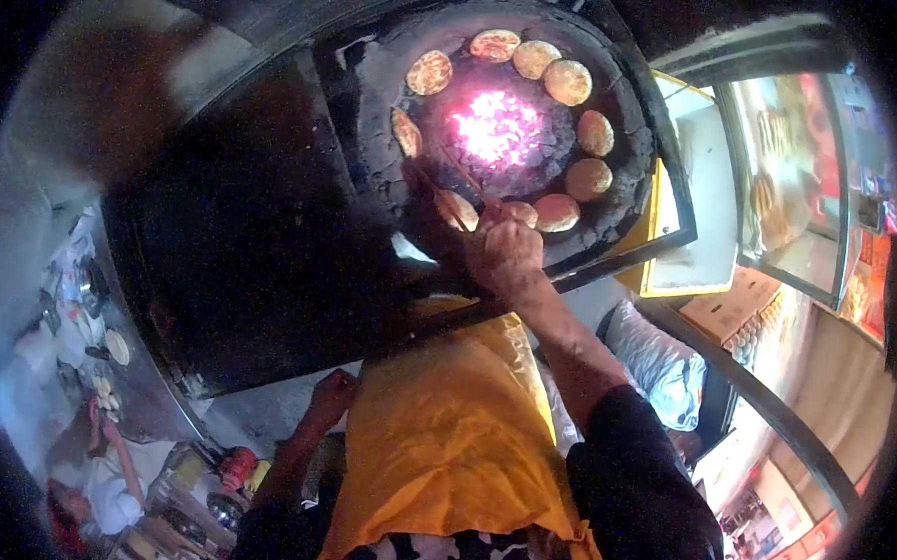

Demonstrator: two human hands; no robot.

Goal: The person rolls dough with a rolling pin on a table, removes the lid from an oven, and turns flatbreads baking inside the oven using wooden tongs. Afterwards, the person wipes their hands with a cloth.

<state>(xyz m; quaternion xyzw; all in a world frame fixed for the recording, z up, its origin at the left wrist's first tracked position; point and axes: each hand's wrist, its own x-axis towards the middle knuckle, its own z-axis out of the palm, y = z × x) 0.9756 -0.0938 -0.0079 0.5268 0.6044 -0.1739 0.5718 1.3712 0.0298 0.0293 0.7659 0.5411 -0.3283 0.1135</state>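
Observation:
My right hand (pixel 508 245) reaches over the near rim of a round clay oven (pixel 627 213), its fingers wrapped round thin metal tongs (pixel 435 186). Two slim arms of the tongs point to the left side of the oven, close to a flatbread (pixel 407 134) standing there on edge. Another flatbread (pixel 457 210) lies just under the tongs; I cannot tell if they touch it. Several browned round breads (pixel 567 83) ring the glowing coals (pixel 495 130). My left hand (pixel 333 393) is curled low beside my yellow apron (pixel 443 400), its grip in shadow.
A dark flat worktop (pixel 240 251) extends left of the oven. At right stand a yellow-edged white bin (pixel 698 191), a glass display case (pixel 788 185), a cardboard box (pixel 733 302) and a plastic-wrapped bundle (pixel 655 359). Another person (pixel 114 491) works at the lower left.

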